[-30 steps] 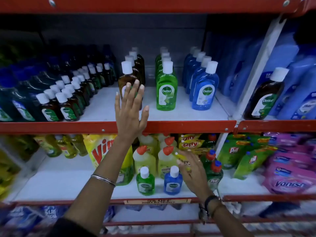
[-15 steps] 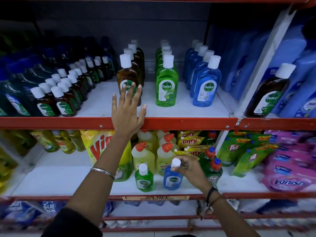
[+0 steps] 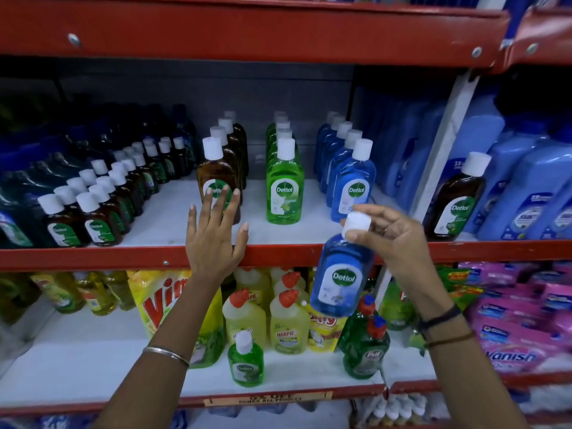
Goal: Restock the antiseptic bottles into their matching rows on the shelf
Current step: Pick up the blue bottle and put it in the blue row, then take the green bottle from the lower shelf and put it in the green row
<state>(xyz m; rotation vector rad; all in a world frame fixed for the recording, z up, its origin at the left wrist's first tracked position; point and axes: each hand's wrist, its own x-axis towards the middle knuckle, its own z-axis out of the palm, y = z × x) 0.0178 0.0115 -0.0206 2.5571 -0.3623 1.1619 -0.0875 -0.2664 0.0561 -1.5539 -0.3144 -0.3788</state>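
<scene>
While I lift the blue bottle (image 3: 340,274) up by its white cap (image 3: 356,224), it hangs and tips a bit to one side. I only pinch the cap with my right hand (image 3: 393,239), so the bottle could swing. If it swings, I think it could bump the first bottle in the blue row (image 3: 351,181) on the upper shelf (image 3: 123,257) and knock it back into the ones behind. It could also slip out of my pinch and fall on the yellow bottles (image 3: 288,320) below (they stand close together, so a few might go down).

The blue bottle is in the air now, in front of the red edge of the upper shelf, just under and in front of its blue row. It touches no shelf.

One more thing could go wrong. A green bottle (image 3: 246,360) waits alone on the lower shelf (image 3: 93,366). It must go in the green row (image 3: 283,181), not the blue one or the brown row (image 3: 219,174).

The fingers (image 3: 353,235) of my right hand are closed narrow on the cap, thumb on one side and fingertips on the other. My left hand (image 3: 213,243) is wide open and flat, with all fingers spread. Its palm lies over the red shelf edge, and its fingertips reach the front brown bottle. It holds nothing.
</scene>
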